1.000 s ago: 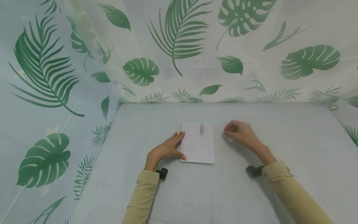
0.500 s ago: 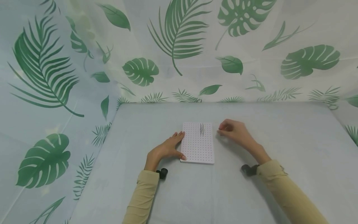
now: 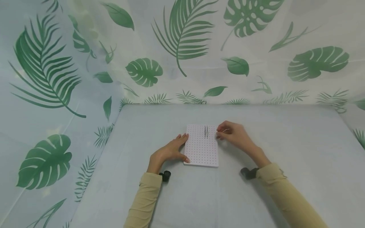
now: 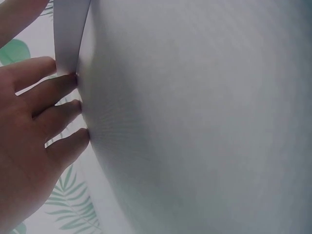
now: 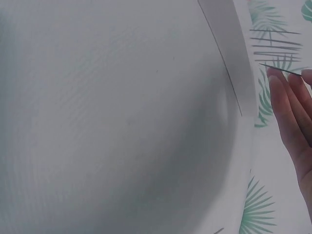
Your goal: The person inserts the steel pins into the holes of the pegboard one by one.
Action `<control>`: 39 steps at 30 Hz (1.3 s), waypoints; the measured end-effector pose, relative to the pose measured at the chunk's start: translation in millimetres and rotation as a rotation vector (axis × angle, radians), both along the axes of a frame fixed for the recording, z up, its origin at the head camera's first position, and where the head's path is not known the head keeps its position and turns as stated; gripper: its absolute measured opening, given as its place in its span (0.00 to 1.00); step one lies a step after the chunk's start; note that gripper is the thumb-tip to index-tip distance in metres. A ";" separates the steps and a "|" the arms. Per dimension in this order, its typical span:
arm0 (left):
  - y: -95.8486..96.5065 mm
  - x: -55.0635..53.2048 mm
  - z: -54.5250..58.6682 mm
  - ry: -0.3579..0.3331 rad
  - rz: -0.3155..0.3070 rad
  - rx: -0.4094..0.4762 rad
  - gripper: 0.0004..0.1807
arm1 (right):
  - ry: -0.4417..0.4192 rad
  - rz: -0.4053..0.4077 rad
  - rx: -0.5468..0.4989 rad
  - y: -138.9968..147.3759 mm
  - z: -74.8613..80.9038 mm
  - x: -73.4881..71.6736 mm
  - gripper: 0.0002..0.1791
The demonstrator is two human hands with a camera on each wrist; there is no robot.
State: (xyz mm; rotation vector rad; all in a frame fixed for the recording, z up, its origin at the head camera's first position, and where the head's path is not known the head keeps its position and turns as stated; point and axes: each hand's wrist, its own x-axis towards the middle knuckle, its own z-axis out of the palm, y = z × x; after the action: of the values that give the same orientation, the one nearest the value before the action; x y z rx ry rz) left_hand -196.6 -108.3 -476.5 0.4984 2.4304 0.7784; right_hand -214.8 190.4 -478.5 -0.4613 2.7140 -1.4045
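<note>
A white board (image 3: 199, 152) dotted with rows of small holes lies on the table, several thin dark pins (image 3: 206, 132) standing in its far right part. My left hand (image 3: 170, 150) rests along the board's left edge, thumb at the near corner and fingers spread. In the left wrist view, its fingertips touch down beside the board's side (image 4: 70, 34). My right hand (image 3: 235, 134) is at the board's right edge. Between thumb and fingers it pinches one thin dark pin (image 5: 282, 69), seen in the right wrist view close to the row of standing pins (image 5: 278, 47).
A pale cloth covers the table (image 3: 182, 202). Behind and to the left hangs a white curtain (image 3: 199, 76) with green leaf prints. Small black cameras sit at the left wrist (image 3: 166, 176) and right wrist (image 3: 248, 173).
My right hand has moved left, from beside the board up to its right edge, still pinching the pin. The left hand and the board have stayed in place.
</note>
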 end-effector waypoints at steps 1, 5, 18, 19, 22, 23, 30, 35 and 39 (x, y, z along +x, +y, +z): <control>0.0 0.1 0.1 0.000 0.002 0.001 0.61 | -0.001 0.002 0.001 -1.4 0.1 0.0 0.06; 0.2 0.6 0.6 -0.003 0.005 0.003 0.61 | 0.005 0.015 -0.004 -7.3 1.0 0.3 0.06; -0.8 1.1 -0.6 -0.001 0.003 0.010 0.61 | 0.015 0.023 -0.015 -24.6 -0.7 -1.2 0.07; -0.8 1.0 -0.5 -0.001 0.002 0.009 0.61 | 0.011 0.022 -0.016 -25.6 -0.9 -1.3 0.07; -0.9 1.3 0.3 -0.006 0.005 0.010 0.60 | 0.001 0.020 -0.017 -28.3 -0.9 -1.2 0.07; -0.8 1.3 0.5 -0.008 0.005 0.008 0.61 | -0.003 0.021 -0.018 -29.0 -1.0 -1.1 0.06; -1.0 0.7 -1.0 -0.009 0.000 0.010 0.61 | 0.008 0.014 -0.008 -32.4 -1.6 0.0 0.06; -1.1 0.1 -0.6 -0.012 0.001 0.008 0.61 | 0.029 0.011 0.013 -34.1 -2.6 0.3 0.05; -1.1 -0.6 -0.7 -0.015 0.000 0.004 0.61 | 0.055 0.014 0.034 -35.8 -4.9 1.6 0.05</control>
State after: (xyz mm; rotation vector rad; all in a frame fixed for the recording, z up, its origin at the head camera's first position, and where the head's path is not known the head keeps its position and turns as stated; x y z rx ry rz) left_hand -197.2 -109.4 -477.1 0.4918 2.4155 0.7845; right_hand -213.2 154.6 -483.4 -0.5242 2.7673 -1.3596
